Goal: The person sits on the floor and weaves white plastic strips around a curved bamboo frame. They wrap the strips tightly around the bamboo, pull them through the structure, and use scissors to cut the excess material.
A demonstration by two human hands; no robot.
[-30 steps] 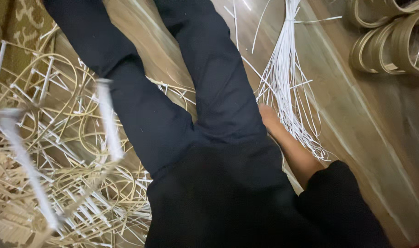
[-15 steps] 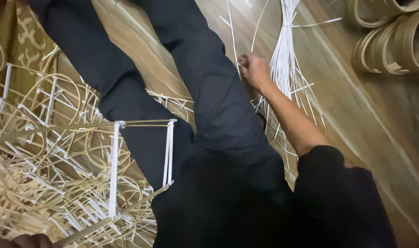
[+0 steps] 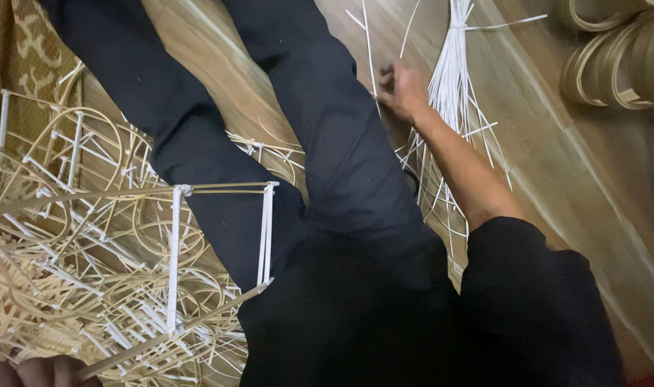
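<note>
Fingers of the right hand (image 3: 401, 89) are curled in and pinched on a thin white strip (image 3: 368, 50) that runs up and away from the knuckles, just beside the right trouser leg. Close to that hand, on its far side, lies a bundle of white strips (image 3: 457, 68) on the wooden floor (image 3: 556, 179), bound near the top and fanning into loose ends lower down. The bare forearm reaches out from a dark sleeve (image 3: 535, 301) across those splayed ends.

At the lower left corner only the knuckles of the left hand (image 3: 36, 371) show; they seem closed on the end of a thin cane rod of a rectangular frame (image 3: 219, 240), though the grip itself is cut off by the edge. That frame has white-wrapped uprights and rests against the left leg. Beneath and beside it spreads a heap of similar cane frames (image 3: 69, 236) and loops. Several coiled cane rings (image 3: 617, 61) sit at the upper right, well apart from both hands.
</note>
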